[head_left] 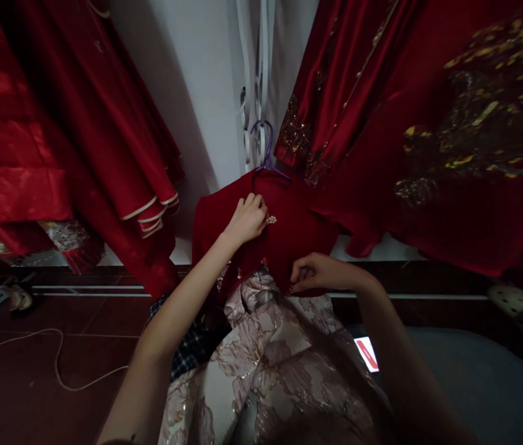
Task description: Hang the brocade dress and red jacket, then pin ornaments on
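A dark red garment point(298, 210) hangs in front of me from a purple hanger point(268, 151). My left hand point(248, 217) rests on its upper front, fingers curled and closed around one end of a small beaded ornament point(271, 220) that pokes out beside the fingertips. Lower down on the right, my right hand point(319, 272) is closed in a pinch at the garment's bottom edge; what lies between its fingertips is too small and dark to make out. Another beaded decoration point(222, 276) dangles at the garment's lower left. Pale floral brocade cloth point(275, 334) spreads below, over my lap.
Red garments point(117, 123) hang on the left, and more red gowns point(428, 136) with gold sequins hang on the right. A white metal stand point(264, 68) rises behind. A lit phone screen point(366, 354) lies at right on a grey surface point(470, 377). A white cable point(60, 358) crosses the floor.
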Tool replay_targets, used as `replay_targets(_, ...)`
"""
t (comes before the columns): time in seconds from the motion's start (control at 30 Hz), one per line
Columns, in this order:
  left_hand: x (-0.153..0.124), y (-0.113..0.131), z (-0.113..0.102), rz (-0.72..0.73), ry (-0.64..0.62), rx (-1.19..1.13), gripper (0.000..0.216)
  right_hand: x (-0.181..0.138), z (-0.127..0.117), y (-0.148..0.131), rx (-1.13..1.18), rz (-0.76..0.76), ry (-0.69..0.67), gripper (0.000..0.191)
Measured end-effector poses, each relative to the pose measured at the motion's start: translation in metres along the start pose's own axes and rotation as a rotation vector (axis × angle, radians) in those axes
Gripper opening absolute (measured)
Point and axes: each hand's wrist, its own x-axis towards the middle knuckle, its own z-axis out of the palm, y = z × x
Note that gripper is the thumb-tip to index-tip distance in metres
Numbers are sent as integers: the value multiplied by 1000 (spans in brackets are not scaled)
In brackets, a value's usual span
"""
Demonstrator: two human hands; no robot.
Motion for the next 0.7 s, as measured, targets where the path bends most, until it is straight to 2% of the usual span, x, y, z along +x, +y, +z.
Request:
replay_targets(0.1, 5, -2, -5, 60, -21, -83, 16, -2, -2, -13, -21, -72, 117, 28)
replay_targets(0.3, 11, -5, -9, 185, -48, -258, 17, -1, -10, -48, 17, -339, 591, 26)
replay_targets(0.37, 12, -7, -6, 196, -75, -253, 21, 7, -13, -59, 83, -387, 675, 27)
replay_targets(0.47, 13, -10, 0, 219, -90, -221, 25, 31, -20, -74, 246, -439, 704, 30)
replay_targets(0.6, 10, -9, 6, 189, -70, -258, 25, 73, -32, -88, 362, -410, 803, 31)
replay_targets(0.7, 4, -6, 9, 123, -34, -319, 24, 100, -38, -85, 445, -279, 906, 39)
